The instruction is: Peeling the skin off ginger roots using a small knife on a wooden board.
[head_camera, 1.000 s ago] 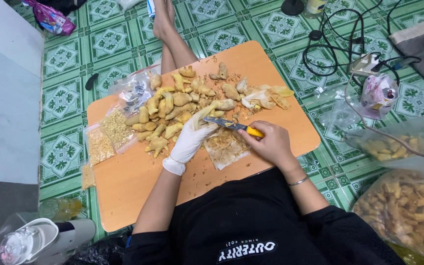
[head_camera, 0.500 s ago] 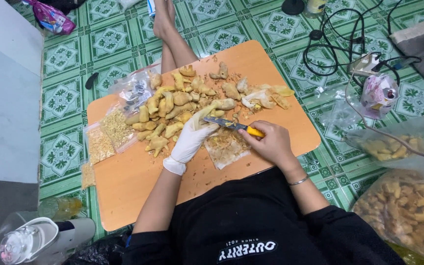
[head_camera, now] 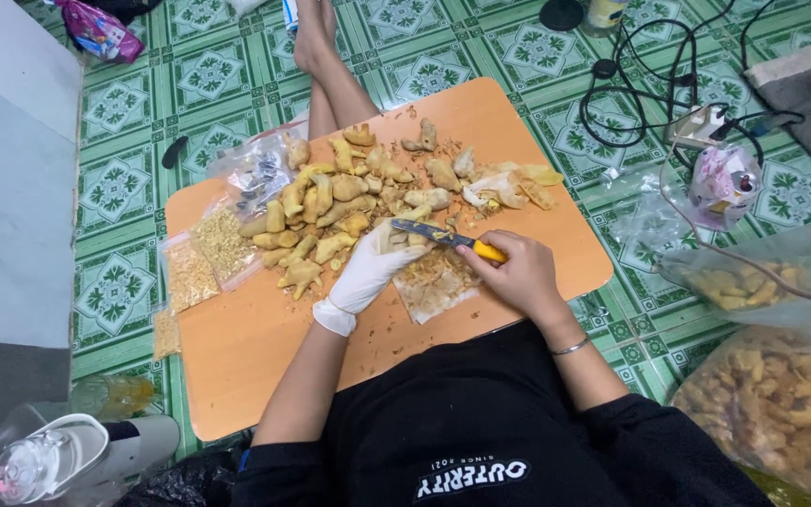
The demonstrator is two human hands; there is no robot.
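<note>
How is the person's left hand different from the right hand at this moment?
The left hand wears a white glove; the right hand is bare, with a thin bracelet on its wrist. The left hand grips a pale yellow piece; the right hand holds a yellow-handled knife. Both work over the orange board.

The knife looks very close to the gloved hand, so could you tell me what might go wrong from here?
The knife in the right hand has its blade at the gloved left hand, which holds a piece; a slip could cut the fingers. Peeled pieces near the board's edge might roll off.
</note>
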